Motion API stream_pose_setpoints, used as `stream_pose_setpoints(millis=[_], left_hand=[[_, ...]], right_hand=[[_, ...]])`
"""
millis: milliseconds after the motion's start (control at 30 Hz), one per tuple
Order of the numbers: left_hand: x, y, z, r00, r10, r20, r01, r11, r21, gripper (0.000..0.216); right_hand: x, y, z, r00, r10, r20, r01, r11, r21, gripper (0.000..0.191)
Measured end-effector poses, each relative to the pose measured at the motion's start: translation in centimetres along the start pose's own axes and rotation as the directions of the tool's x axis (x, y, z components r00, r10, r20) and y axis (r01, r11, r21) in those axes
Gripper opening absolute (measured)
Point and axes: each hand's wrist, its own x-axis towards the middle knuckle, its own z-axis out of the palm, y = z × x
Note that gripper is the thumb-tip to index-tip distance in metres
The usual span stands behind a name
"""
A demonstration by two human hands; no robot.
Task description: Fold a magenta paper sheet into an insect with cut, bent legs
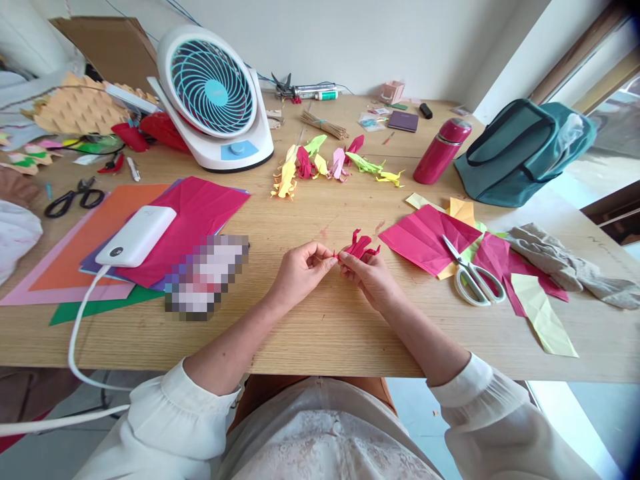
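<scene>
A small folded red paper figure (361, 245) sits between my two hands just above the wooden table (320, 327). My left hand (301, 269) pinches one thin end of it with thumb and fingertips. My right hand (369, 277) grips the body of the same figure, fingers closed round it. A creased red paper sheet (423, 237) lies just right of my hands, with white-handled scissors (473, 277) on top of the paper scraps there.
Several finished paper figures (330, 163) lie in a row mid-table. A white fan (215, 97) stands at the back left. A stack of coloured sheets (150, 233) carries a white power bank (137, 235). A pink flask (443, 150), a teal bag (525, 150) and black scissors (75, 197) stand around.
</scene>
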Motion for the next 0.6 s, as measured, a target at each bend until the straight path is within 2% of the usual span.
stream_pose_setpoints(millis=[200,367,600], left_hand=[[0.06,0.05,-0.07,0.999,-0.014,0.029,0.013,1.000,0.009,0.018],[0.02,0.37,0.03,0.998,0.035,0.043,-0.035,0.999,0.001,0.019],[-0.07,0.66,-0.06,0.988,0.149,0.028,-0.152,0.976,0.158,0.020]], right_hand=[[0.05,0.16,0.10,1.000,-0.019,0.000,0.019,0.999,-0.042,0.047],[0.02,0.13,0.17,1.000,-0.015,0.006,0.015,0.999,-0.041,0.048],[-0.11,-0.23,0.07,1.000,-0.015,0.002,0.016,0.999,-0.049,0.044]])
